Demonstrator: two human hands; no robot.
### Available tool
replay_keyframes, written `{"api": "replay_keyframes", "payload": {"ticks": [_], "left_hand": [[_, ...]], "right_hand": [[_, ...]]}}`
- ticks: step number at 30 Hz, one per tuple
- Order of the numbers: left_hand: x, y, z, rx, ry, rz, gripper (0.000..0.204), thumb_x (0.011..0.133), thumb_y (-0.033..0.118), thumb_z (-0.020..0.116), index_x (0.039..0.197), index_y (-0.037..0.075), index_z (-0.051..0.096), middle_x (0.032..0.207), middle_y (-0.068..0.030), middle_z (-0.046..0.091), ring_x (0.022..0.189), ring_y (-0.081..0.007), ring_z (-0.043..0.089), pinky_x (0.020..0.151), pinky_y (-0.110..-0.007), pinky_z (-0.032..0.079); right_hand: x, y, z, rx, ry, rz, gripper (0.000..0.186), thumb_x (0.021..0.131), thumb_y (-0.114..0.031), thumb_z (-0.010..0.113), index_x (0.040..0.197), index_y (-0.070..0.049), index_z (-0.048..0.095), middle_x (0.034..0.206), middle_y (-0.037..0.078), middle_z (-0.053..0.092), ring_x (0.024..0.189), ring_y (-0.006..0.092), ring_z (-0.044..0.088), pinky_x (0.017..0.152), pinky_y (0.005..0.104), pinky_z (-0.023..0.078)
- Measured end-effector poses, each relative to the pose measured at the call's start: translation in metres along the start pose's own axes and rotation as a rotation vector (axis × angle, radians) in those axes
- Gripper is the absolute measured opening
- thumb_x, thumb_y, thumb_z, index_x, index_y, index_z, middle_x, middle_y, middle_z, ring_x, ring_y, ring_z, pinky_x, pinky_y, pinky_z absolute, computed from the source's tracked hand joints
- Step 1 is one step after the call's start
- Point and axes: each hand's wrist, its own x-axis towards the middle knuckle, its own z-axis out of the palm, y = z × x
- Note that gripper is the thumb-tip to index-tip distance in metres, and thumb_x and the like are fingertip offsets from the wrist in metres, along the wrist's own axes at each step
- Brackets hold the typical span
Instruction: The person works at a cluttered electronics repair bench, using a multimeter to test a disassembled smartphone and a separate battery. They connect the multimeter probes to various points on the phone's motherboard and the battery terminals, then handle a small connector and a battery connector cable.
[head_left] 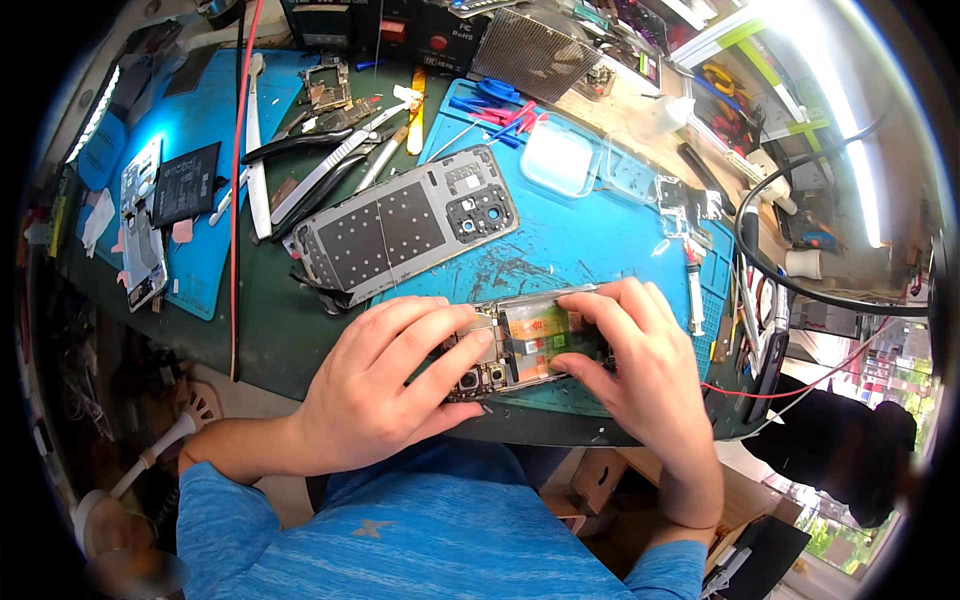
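Cluttered desk (275, 345) w/ blue mat (565, 235). Opened phone (530, 343) at mat's near edge, L hand (395, 370) & R hand (645, 345) clamped on opp. ends, prob. to steady it; back panel (380, 235) across mat's L edge.

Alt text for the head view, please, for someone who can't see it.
A person's left hand and right hand hold an opened phone over a workbench. Beyond it, a grey phone panel lies beside hand tools, partly on a blue mat.
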Motion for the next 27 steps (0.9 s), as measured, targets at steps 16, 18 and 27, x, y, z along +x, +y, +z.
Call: {"api": "replay_keyframes", "payload": {"ticks": [16, 18, 27], "left_hand": [[-0.003, 0.0, 0.001, 0.01, -0.017, -0.024, 0.076, 0.075, 0.028, 0.092, 0.142, 0.004, 0.066, 0.14, -0.0129, 0.064, 0.126, -0.0336, 0.062, 0.108, -0.05, 0.051], [-0.004, 0.001, 0.001, 0.015, -0.016, -0.026, 0.076, 0.076, 0.029, 0.092, 0.142, 0.004, 0.066, 0.141, -0.0127, 0.064, 0.126, -0.0335, 0.062, 0.108, -0.05, 0.051], [-0.005, 0.0, 0.003, 0.015, -0.003, -0.03, 0.074, 0.075, 0.03, 0.092, 0.14, 0.005, 0.068, 0.14, -0.0125, 0.064, 0.125, -0.0336, 0.062, 0.109, -0.05, 0.051]], "right_hand": [[0.028, -0.006, -0.022, -0.324, -0.249, -0.002, 0.051, 0.073, -0.03, 0.095, 0.108, -0.008, 0.066, 0.103, 0.007, 0.062, 0.105, 0.0304, 0.064, 0.087, 0.0426, 0.055], [0.029, -0.005, -0.022, -0.313, -0.249, -0.011, 0.05, 0.073, -0.029, 0.095, 0.108, -0.008, 0.065, 0.103, 0.007, 0.062, 0.105, 0.0303, 0.064, 0.086, 0.0428, 0.055], [0.017, -0.001, -0.024, -0.232, -0.222, -0.041, 0.042, 0.077, -0.02, 0.092, 0.107, -0.006, 0.067, 0.103, 0.01, 0.062, 0.101, 0.031, 0.065, 0.087, 0.0423, 0.055]]}}
